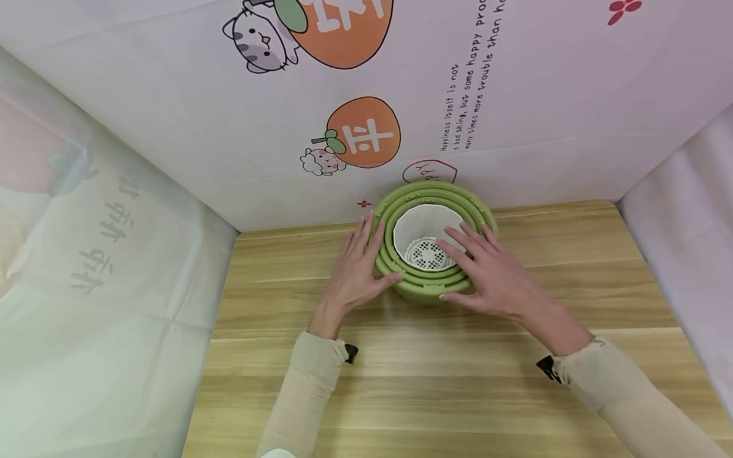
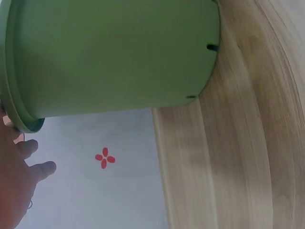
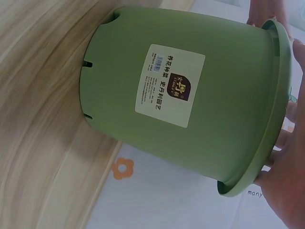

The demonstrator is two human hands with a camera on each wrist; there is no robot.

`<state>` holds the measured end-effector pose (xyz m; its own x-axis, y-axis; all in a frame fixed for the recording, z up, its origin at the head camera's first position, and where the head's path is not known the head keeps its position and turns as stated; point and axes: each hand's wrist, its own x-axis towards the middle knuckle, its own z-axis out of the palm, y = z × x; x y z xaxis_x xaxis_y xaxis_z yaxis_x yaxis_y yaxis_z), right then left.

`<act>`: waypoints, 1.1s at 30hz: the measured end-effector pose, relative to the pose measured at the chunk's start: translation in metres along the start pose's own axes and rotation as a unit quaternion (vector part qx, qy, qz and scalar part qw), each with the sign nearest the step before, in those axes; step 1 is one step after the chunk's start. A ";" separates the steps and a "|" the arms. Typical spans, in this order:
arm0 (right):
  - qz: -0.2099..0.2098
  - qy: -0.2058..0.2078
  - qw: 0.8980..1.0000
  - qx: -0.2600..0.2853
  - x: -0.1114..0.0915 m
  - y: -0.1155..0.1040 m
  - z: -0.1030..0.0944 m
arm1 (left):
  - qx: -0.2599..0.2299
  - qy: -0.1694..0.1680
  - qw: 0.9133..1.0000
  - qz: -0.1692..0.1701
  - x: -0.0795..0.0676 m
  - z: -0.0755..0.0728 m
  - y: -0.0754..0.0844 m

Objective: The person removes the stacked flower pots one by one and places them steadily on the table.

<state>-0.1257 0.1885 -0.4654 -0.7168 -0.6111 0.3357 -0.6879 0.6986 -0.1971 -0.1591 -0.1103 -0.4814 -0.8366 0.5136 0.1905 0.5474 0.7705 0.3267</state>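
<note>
Head view: left grip (image 1: pixel 356 270) and right grip (image 1: pixel 489 273), both spread, touch nested green pots (image 1: pixel 425 289) on the tabletop (image 1: pixel 435 388).

The outer pots (image 1: pixel 426 282) are green, the inner pot (image 1: pixel 420 222) white, the tabletop (image 1: pixel 435 381) streaked tan.

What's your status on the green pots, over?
Left hand, right hand at green pots' rim. White pot nested innermost. Printed sheet close behind; nothing seen blocking the hands.

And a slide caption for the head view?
Left hand and right hand on either side of nested green flowerpots, a white pot innermost.
</note>
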 end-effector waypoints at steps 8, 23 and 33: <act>-0.004 -0.003 1.000 0.003 0.002 -0.002 0.004 | -0.004 0.009 1.000 0.008 0.007 0.001 0.003; -0.001 -0.032 0.999 -0.016 0.009 -0.008 0.005 | -0.019 0.009 1.000 0.000 0.020 0.003 -0.002; -0.008 -0.032 0.999 -0.022 0.011 -0.006 0.005 | -0.047 0.045 0.998 0.023 0.027 0.009 -0.005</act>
<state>-0.1296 0.1756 -0.4648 -0.7129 -0.6435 0.2787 -0.6943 0.7036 -0.1514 -0.1845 -0.0973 -0.4863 -0.8119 0.5081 0.2874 0.5838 0.7067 0.3997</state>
